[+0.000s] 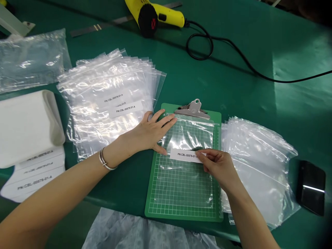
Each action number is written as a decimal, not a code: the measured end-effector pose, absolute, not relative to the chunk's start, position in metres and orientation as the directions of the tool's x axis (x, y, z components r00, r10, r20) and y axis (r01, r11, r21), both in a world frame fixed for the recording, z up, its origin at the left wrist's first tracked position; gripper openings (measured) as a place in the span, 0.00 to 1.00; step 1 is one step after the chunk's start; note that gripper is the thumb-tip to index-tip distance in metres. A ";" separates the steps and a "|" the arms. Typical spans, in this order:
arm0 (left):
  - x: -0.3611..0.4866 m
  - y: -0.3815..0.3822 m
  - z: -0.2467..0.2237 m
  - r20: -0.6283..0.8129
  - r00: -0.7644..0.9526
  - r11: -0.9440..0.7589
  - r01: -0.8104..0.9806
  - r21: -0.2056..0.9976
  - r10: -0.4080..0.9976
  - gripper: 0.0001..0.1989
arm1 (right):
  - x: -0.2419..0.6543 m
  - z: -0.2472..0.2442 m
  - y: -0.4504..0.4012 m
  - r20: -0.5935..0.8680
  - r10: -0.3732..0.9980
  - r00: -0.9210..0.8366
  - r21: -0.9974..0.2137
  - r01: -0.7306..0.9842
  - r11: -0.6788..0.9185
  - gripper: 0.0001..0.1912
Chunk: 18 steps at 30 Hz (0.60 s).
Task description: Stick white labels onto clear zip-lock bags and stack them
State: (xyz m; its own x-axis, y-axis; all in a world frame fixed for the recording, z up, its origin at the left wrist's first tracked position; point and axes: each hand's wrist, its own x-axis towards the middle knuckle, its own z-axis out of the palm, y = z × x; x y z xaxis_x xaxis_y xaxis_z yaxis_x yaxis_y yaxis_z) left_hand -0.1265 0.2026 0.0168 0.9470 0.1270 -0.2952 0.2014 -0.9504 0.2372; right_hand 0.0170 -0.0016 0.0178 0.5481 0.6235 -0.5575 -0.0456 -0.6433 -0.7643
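Note:
A clear plastic zip bag (181,186) lies flat on a green gridded clipboard (218,207) with a metal clip (194,109) at its top. My left hand (153,131) rests with fingers spread on the bag's upper left edge. Between the thumb and fingers of my right hand (216,164) is the right end of a white label (183,155) printed PN:CBL-00578-01-A. The label is over the middle of the bag; whether it is stuck down I cannot tell.
Labelled bags (111,83) are fanned out at left, beside a white label roll (28,124). More clear bags (259,173) are stacked at right, near a black phone (311,188). A yellow heat gun (168,15) with a black cord (233,48) lies at the back.

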 end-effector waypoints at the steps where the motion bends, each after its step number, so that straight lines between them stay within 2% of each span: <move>1: -0.127 0.203 0.017 -0.294 0.947 -0.951 0.200 0.236 0.126 0.53 | 0.017 0.018 -0.001 -0.557 0.621 0.552 -0.762 -0.042 -0.646 0.18; 11: -0.126 0.201 0.018 -0.306 0.941 -0.954 0.216 0.207 0.146 0.52 | 0.008 0.025 0.005 -0.525 0.611 0.592 -0.728 0.058 -0.683 0.15; 18: -0.126 0.185 0.033 -0.325 0.909 -0.950 0.302 0.080 0.261 0.51 | 0.005 0.024 0.003 -0.469 0.653 0.595 -0.720 0.171 -0.672 0.15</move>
